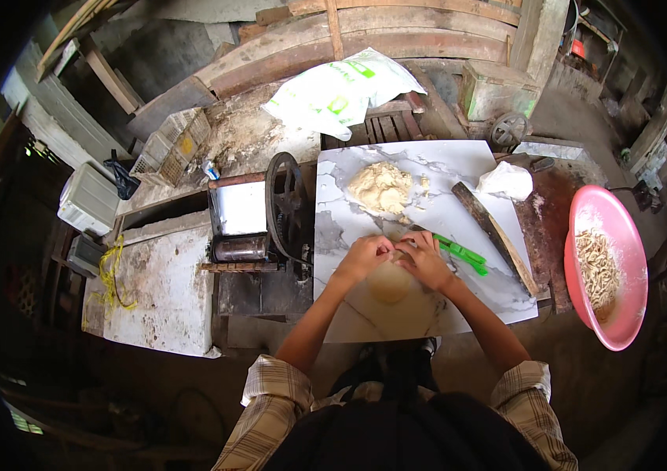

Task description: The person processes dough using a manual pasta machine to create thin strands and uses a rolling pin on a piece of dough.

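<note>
My left hand [368,257] and my right hand [426,264] meet over a marble-patterned board [341,318], at the far edge of a flat, round, pale yellow piece of dough [387,284]. The fingers of both hands are closed in a pinch on that edge; the fingertips partly hide it. A crumbly mound of dough [380,187] sits farther off on the board. Close to my right hand lies a knife with a green handle [463,253], its blade partly hidden behind the fingers. A long wooden stick [494,238] lies slantwise to the right.
Left of the board stands a roller machine [241,248] with a large wheel [287,206]. A pink basin [608,330] of floury strips is at the right. A crumpled white bag [506,181] rests on the board's far right corner; a white-green sack [341,90] lies behind.
</note>
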A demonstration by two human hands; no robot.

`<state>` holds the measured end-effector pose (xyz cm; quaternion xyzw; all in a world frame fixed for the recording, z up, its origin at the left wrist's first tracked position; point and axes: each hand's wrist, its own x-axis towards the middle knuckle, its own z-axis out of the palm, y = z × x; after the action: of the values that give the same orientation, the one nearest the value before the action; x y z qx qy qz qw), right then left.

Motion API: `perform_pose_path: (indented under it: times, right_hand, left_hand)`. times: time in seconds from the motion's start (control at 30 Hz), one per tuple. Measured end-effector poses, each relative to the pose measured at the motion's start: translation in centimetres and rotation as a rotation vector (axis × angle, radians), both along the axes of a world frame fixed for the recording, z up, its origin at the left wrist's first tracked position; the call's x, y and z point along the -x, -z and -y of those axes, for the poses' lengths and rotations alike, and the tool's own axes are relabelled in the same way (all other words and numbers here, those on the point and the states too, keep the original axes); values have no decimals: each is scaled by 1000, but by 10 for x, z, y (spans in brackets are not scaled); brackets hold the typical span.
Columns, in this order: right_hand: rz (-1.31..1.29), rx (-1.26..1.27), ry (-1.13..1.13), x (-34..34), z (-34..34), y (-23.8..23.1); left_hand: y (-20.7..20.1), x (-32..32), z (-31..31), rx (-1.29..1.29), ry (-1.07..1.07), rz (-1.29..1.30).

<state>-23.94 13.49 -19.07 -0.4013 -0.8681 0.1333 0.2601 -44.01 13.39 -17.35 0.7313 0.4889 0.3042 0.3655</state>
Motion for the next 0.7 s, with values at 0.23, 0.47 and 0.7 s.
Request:
perform_pose_path:
  times: [0.23,0.47,0.7]
  right_hand:
    - [-563,361,62,5,-42,-21]
    - [-285,-163,256,39,-110,-22]
    - [-237,57,523,49,-114,-21]
  left_hand:
    - [-30,-15,-27,-293,-162,209]
    - [-17,-4,-93,-354,-389,219]
    - [18,11,-121,-275,-465,193]
